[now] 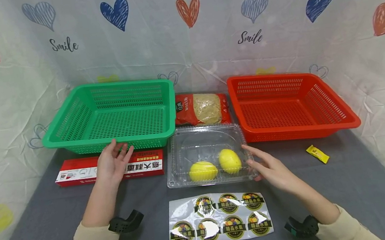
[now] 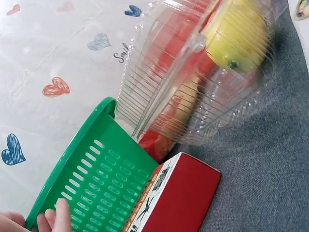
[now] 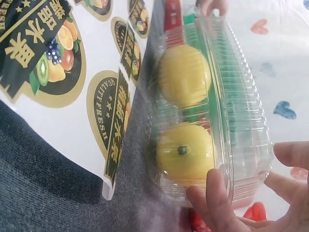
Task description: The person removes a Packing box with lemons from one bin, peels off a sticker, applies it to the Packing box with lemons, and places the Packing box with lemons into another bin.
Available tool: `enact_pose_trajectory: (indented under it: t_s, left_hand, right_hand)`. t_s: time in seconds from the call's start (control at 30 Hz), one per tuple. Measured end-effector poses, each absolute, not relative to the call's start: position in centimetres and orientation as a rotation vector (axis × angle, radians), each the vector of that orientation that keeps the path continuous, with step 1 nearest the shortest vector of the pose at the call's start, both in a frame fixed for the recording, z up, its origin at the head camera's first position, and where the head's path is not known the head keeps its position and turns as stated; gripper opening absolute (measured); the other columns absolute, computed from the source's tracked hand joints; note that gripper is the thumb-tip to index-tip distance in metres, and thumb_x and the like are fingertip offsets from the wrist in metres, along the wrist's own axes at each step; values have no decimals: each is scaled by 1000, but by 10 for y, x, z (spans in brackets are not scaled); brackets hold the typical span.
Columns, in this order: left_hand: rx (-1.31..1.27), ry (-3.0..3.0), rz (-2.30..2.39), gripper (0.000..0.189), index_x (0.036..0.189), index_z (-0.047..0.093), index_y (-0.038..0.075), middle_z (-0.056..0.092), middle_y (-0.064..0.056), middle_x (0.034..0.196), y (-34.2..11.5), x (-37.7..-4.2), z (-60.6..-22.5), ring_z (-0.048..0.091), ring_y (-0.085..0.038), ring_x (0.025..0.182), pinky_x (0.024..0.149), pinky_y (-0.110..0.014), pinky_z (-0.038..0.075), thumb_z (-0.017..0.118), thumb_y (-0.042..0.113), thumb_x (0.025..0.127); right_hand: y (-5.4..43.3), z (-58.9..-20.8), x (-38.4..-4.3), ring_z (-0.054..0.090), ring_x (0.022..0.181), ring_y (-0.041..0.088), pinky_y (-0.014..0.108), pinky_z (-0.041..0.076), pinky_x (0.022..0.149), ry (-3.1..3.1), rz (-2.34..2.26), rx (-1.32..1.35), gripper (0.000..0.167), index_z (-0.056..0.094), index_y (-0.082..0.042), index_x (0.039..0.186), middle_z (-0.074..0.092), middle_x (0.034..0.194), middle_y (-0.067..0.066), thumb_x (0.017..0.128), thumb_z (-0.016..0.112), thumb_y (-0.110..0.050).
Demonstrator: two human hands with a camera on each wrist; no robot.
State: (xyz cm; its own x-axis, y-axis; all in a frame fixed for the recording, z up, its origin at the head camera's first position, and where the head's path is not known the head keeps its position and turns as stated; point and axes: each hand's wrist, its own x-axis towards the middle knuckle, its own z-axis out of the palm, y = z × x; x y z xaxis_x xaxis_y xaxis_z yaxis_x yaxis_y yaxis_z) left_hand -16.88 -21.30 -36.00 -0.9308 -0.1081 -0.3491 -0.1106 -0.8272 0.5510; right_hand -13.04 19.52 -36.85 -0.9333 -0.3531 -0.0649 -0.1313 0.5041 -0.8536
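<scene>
Two lemons [image 1: 230, 161] lie inside a clear plastic clamshell box [image 1: 181, 145], whose lid is down over them. My right hand [image 1: 272, 170] is at the box's right end, its extended fingers touching the side and rim. The right wrist view shows those fingertips [image 3: 216, 186] against the ribbed plastic beside the nearer lemon [image 3: 186, 152]. At the front rim of the green basket [image 1: 173, 110], my left hand [image 1: 112, 164] has loosely bent fingers and holds nothing. It hangs over a red spaghetti box [image 1: 76, 172], hiding part of its label.
A sheet of round fruit stickers [image 1: 219, 217] lies in front of the clamshell. Behind stands a red-and-clear bag of noodles [image 1: 207, 108], with a red basket [image 1: 298, 133] to its right. A small yellow packet [image 1: 317, 154] lies before the red basket. A heart-printed cloth [image 1: 154, 44] hangs behind.
</scene>
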Motion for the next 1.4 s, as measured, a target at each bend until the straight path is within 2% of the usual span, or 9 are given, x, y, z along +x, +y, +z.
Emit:
enact_pose_trajectory:
  t_s: [0.07,0.23,0.37,0.57,0.73,0.93,1.07,1.27,1.4]
  left_hand:
    - [-582,933,2916,32,115,34,19,38,0,110,-214,-167,-361,39,-14,109,88,-32,47,55,21,91]
    - [-554,1071,2825,29,113,36,18,46,2,105,-216,-162,-361,44,-13,105,85,-31,49,55,22,91]
    - [-536,1202,2710,33,118,35,17,51,4,100,-218,-158,-359,45,-13,105,82,-28,49,54,22,92]
    - [-469,1417,2531,58,142,21,14,45,4,112,-220,-153,-359,44,-11,106,82,-23,48,50,25,93]
    - [-432,1537,2452,48,136,30,12,47,4,112,-220,-148,-361,50,-8,97,80,-22,49,50,24,94]
    - [-364,1690,2344,40,131,36,10,54,6,108,-219,-141,-361,55,-7,93,80,-23,49,48,23,95]
    - [-321,1811,2259,42,131,37,7,53,4,109,-214,-137,-360,55,-9,94,81,-23,49,50,25,95]
    - [-213,2081,2080,48,130,36,-1,49,-8,117,-202,-130,-362,54,-15,97,80,-21,49,50,28,94]
    - [-123,2210,1983,44,126,38,-4,47,-17,120,-196,-124,-363,53,-18,98,80,-21,49,48,26,95]
  right_hand:
    - [196,-369,-130,61,89,33,30,54,62,2545,-1385,-442,49,35,-10,141,30,143,20,95,50,-18]
    - [200,-368,-127,62,76,23,35,53,64,2646,-1341,-477,47,40,-11,138,35,140,16,94,52,-20]
    - [201,-367,-124,61,77,20,39,52,66,2714,-1316,-484,45,43,-12,137,40,136,15,94,52,-22]
    - [200,-363,-119,59,91,26,31,52,66,2769,-1295,-525,45,44,-12,136,43,133,14,93,54,-21]
    - [199,-361,-115,58,98,29,29,51,68,2789,-1294,-533,44,45,-16,136,43,133,12,93,54,-21]
    - [198,-359,-111,58,100,28,38,51,72,2839,-1292,-570,43,47,-14,134,47,130,10,92,55,-18]
    - [198,-358,-107,58,97,23,41,50,72,2879,-1281,-556,41,49,-15,132,51,125,7,93,55,-21]
    - [197,-355,-102,58,89,15,32,51,64,2887,-1298,-513,36,52,-16,129,56,117,4,93,54,-23]
    - [195,-353,-99,58,87,11,30,51,64,2850,-1353,-540,34,55,-14,126,60,109,2,92,56,-18]
